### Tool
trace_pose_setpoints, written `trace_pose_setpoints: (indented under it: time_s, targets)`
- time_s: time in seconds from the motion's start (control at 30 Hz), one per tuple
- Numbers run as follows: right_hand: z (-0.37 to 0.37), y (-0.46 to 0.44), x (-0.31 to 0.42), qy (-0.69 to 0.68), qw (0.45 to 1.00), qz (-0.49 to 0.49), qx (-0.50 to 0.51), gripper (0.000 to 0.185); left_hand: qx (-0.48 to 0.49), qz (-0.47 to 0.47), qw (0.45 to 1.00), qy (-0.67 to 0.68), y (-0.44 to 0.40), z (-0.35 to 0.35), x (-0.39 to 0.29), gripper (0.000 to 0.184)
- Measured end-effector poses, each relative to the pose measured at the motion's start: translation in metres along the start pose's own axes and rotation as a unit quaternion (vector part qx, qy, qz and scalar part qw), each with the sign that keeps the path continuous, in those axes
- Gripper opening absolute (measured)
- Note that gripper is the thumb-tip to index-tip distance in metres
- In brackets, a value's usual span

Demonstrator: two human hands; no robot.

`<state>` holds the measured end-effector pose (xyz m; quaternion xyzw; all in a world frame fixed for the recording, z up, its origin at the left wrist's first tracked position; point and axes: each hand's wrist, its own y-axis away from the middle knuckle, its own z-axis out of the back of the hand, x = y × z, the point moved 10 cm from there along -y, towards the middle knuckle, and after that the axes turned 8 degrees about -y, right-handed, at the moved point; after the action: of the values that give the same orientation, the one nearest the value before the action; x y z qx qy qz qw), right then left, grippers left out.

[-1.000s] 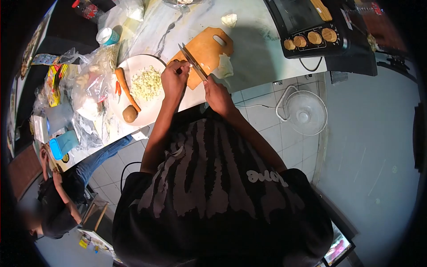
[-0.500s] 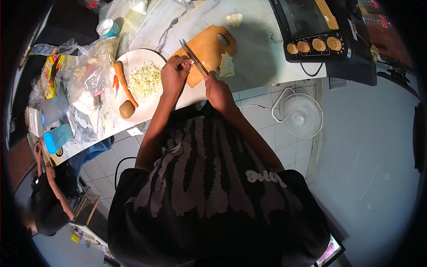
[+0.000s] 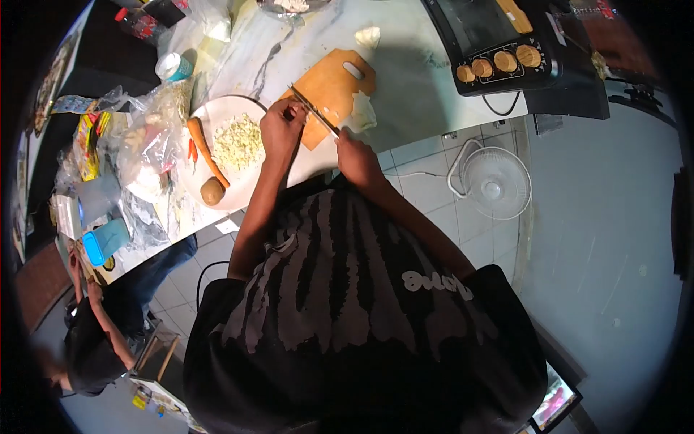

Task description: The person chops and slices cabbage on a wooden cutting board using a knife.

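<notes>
My right hand is closed round the handle of a knife, its blade slanting up and left over the wooden cutting board. Close to the blade, my left hand has its fingers pinched together at the board's left edge; what they hold, if anything, is too small to make out. Small pale bits lie on the board near the blade. A pale leaf piece rests at the board's right side. Left of my left hand, a large plate bears chopped pale-green vegetable, a carrot, red chilies and a round brown potato-like vegetable.
Another pale piece lies beyond the board. A toaster oven stands at right, plastic bags and a blue-lidded container at left. Another person is at the counter's far left. A white fan stands below.
The view has shifted slightly. The knife blade now looks thinner, turned more edge-on, and sits a little lower across the board. Both hands keep their closed poses.
</notes>
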<state>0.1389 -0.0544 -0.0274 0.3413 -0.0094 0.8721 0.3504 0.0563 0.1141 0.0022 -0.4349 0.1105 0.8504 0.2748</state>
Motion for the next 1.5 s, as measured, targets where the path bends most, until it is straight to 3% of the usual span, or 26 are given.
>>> trace_pose_setpoints:
  time_s: [0.07,0.17,0.3,0.5,0.63,0.7,0.73,0.8,0.83,0.93,1.13,1.23,1.3,1.4,1.5]
  targets:
    - [-0.001,0.004,-0.006,-0.040,0.999,0.000,0.010,0.025,0.012,0.002,1.000,-0.025,0.000,0.001,-0.002,0.011]
    - [-0.007,-0.007,-0.010,-0.107,0.994,0.034,0.009,0.027,0.013,-0.066,0.998,-0.016,0.004,0.004,-0.011,0.020]
    - [-0.008,-0.009,-0.005,-0.186,0.981,0.058,0.004,0.031,0.004,-0.039,0.999,0.026,0.012,0.006,-0.011,0.030]
    - [-0.004,-0.016,-0.006,-0.212,0.975,0.066,0.005,0.028,-0.001,-0.097,0.995,-0.014,0.008,-0.001,-0.014,0.023]
    - [0.010,-0.015,0.002,-0.227,0.969,0.096,-0.011,0.029,0.013,-0.066,0.998,0.008,0.013,-0.001,-0.024,0.023]
    - [0.016,-0.017,-0.007,-0.181,0.983,0.029,-0.003,0.029,0.007,-0.148,0.986,-0.072,0.015,0.005,-0.038,0.034]
    - [0.022,-0.014,-0.006,-0.178,0.984,0.030,-0.003,0.029,0.006,-0.147,0.987,-0.070,0.014,0.010,-0.038,0.034]
    - [0.036,-0.003,-0.017,-0.145,0.989,0.000,-0.017,0.029,0.017,-0.156,0.981,-0.111,0.017,0.019,-0.040,0.054]
    - [0.038,0.005,-0.023,-0.142,0.990,0.001,-0.015,0.029,0.073,-0.124,0.981,-0.128,0.018,0.014,-0.030,0.069]
    - [0.040,0.024,-0.032,-0.088,0.995,0.012,-0.039,0.028,0.079,-0.138,0.978,-0.134,0.023,0.009,-0.025,0.073]
    - [0.021,0.040,-0.042,-0.080,0.994,-0.071,-0.002,0.025,0.106,-0.139,0.976,-0.128,0.018,-0.007,-0.020,0.055]
    - [-0.001,0.040,-0.045,-0.154,0.986,-0.060,0.010,0.024,0.118,-0.147,0.976,-0.107,0.018,-0.017,-0.024,0.044]
    - [0.002,0.038,-0.013,-0.114,0.989,0.093,-0.025,0.025,0.097,-0.164,0.977,-0.095,0.019,-0.018,-0.031,0.037]
    - [-0.014,0.029,-0.014,-0.176,0.984,0.031,-0.007,0.025,0.099,-0.110,0.986,-0.082,0.019,-0.021,-0.026,0.033]
    - [-0.016,0.025,-0.007,-0.241,0.969,0.058,-0.013,0.026,0.082,-0.100,0.989,-0.072,0.021,-0.017,-0.024,0.032]
